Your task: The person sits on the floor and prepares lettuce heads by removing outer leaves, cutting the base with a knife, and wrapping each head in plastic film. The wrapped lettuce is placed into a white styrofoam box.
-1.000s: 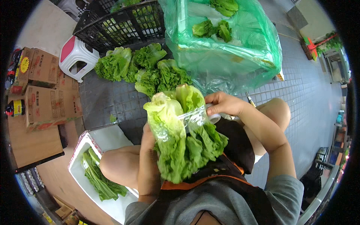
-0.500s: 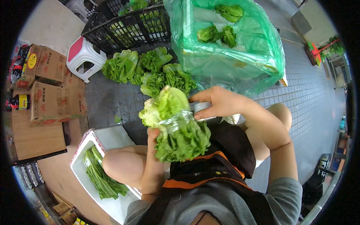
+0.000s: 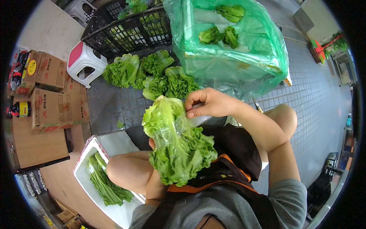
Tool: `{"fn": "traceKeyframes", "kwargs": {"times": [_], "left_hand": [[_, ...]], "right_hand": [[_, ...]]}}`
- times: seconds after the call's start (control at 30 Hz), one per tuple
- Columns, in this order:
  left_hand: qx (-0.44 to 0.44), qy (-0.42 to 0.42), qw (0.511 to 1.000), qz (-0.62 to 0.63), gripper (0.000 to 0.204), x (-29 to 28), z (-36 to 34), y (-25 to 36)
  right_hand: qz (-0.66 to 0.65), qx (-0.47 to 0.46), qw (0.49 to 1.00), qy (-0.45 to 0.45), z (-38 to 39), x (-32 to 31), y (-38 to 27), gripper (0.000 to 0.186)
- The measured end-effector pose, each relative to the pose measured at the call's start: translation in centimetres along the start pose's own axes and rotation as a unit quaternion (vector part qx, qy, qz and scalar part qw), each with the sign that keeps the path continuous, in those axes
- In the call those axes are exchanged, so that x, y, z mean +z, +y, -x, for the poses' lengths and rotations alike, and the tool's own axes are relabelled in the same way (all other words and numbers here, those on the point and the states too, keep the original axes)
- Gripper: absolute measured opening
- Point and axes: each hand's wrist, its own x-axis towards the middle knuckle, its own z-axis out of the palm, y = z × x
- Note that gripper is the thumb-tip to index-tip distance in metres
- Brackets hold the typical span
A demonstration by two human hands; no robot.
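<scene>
A head of green leaf lettuce is held over my lap, its pale stem end pointing away from me and a band of clear film round its middle. My left hand grips it from underneath; most of the fingers are hidden behind the leaves. At the lettuce's right edge, my right hand has thumb and forefinger pinched together on clear film, whose pale, whitish part shows under the fingers. Several lettuces lie on the dark floor just beyond.
A box lined with green plastic holds a few small lettuces, beside a black crate. A white stool and cardboard boxes stand at left. By my left knee, a white foam box holds long leafy greens.
The lettuce has turned and come slightly lower, showing more of its leaves. My right hand has shifted a little left, its fingers now pinched at the lettuce's edge.
</scene>
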Motion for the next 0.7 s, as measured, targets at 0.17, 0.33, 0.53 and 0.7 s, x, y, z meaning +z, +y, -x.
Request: {"fn": "traceKeyframes", "kwargs": {"times": [0.17, 0.33, 0.53, 0.7], "left_hand": [[-0.002, 0.004, 1.0, -0.007, 0.08, -0.2, 0.1, 0.2], [-0.008, 0.009, 1.0, -0.013, 0.079, 0.0, 0.1, 0.1], [-0.034, 0.031, 0.998, -0.03, 0.078, 1.1, 0.8, 1.3], [-0.05, 0.022, 0.998, -0.006, 0.077, 1.9, 0.4, 1.1]], "right_hand": [[-0.088, 0.023, 0.993, 0.081, 0.0, 2.2, 3.1, 0.022], [-0.327, 0.057, 0.936, 0.114, 2.1, 5.2, 9.0, 0.014], [-0.101, 0.128, 0.981, 0.101, 5.5, 8.3, 13.4, 0.011], [-0.093, 0.021, 0.898, 0.429, 2.3, 4.8, 5.4, 0.021]]}}
